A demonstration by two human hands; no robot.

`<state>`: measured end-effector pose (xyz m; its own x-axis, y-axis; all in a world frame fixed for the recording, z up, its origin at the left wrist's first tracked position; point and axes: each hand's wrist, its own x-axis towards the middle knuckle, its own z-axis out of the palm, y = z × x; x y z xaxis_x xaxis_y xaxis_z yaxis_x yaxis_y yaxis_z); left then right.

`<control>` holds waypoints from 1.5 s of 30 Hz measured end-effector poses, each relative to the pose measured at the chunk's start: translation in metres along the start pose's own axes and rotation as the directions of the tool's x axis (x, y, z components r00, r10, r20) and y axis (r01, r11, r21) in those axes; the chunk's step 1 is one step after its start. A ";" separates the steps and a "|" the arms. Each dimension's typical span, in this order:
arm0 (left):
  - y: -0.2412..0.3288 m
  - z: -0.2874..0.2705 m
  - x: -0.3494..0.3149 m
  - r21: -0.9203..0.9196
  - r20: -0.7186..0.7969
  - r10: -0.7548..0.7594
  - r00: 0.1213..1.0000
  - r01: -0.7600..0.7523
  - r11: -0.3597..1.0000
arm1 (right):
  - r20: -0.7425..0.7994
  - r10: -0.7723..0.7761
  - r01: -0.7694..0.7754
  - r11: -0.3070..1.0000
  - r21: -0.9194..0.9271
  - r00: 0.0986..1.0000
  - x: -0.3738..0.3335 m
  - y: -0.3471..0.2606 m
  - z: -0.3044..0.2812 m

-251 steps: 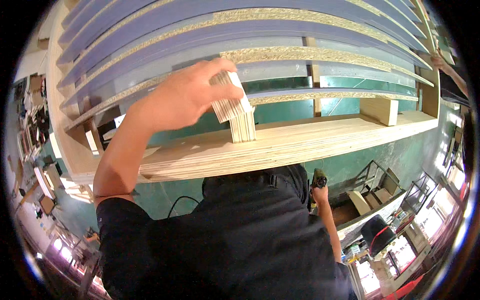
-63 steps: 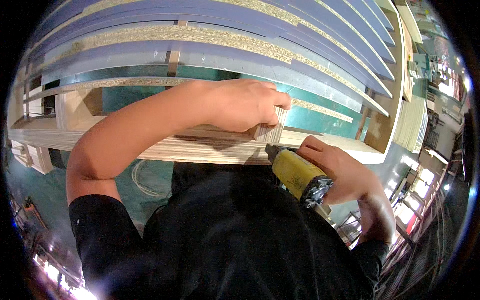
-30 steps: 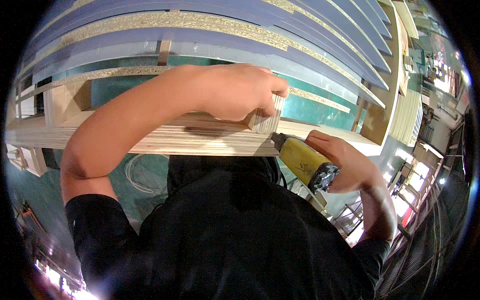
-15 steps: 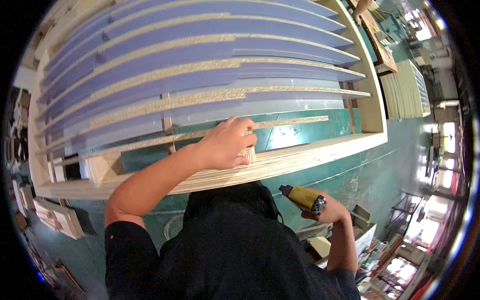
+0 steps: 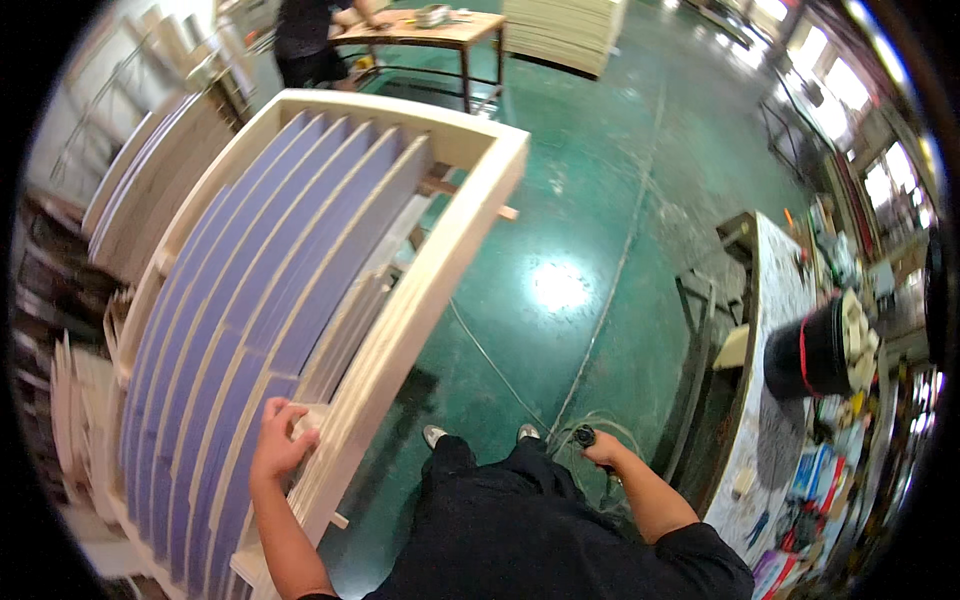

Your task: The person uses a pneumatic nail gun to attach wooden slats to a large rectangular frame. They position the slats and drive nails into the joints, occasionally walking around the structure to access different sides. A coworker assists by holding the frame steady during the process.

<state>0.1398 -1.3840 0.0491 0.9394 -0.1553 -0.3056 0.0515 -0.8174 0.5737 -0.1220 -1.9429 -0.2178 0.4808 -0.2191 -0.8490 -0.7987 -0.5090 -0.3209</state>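
A large pale wooden frame (image 5: 440,270) lies at my left, with several long purple-blue panels (image 5: 285,300) standing on edge side by side in it. At its near long rail, my left hand (image 5: 280,445) curls its fingers and thumb around a small wooden block (image 5: 316,418). That block sits between the rail and the nearest panel. My right hand (image 5: 604,450), low and away from the frame, is closed on what looks like an air nail gun (image 5: 585,436). Mostly its dark end shows; the hand hides the rest.
A thin hose (image 5: 490,360) trails over the green floor (image 5: 560,210). On the right stands a cluttered workbench (image 5: 765,300) with a black bucket (image 5: 790,358) of wood offcuts. Far off, a person (image 5: 303,40) works by a wooden table (image 5: 450,30), near stacked boards (image 5: 565,35).
My view has swung, so the frame now runs lengthwise at my left and the workbench shows at right. My left hand is still at a block on the rail; the right still holds the tool.
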 end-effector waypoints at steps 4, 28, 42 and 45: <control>-0.026 0.025 0.039 0.208 -0.089 -0.005 0.996 0.024 0.978 | -0.076 0.185 -0.173 0.975 0.138 0.980 0.000 0.144 0.047; 0.012 0.123 0.025 0.485 -0.354 -0.013 0.935 0.196 0.853 | -0.452 0.878 -0.328 0.478 0.815 0.157 -0.172 0.638 0.045; 0.052 0.125 0.024 0.442 -0.408 -0.062 0.911 0.256 0.860 | -0.479 0.779 -0.438 0.625 0.646 0.405 -0.067 0.488 -0.011; 0.046 0.126 0.025 0.437 -0.431 -0.020 0.902 0.228 0.870 | -0.499 0.752 -0.446 0.658 0.606 0.430 -0.056 0.467 -0.014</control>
<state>0.1234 -1.4952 -0.0276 0.9925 0.1154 0.0400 0.1110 -0.9890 0.0972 -0.5164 -2.1803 -0.3145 -0.2132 -0.8928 -0.3969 -0.9596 0.2677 -0.0867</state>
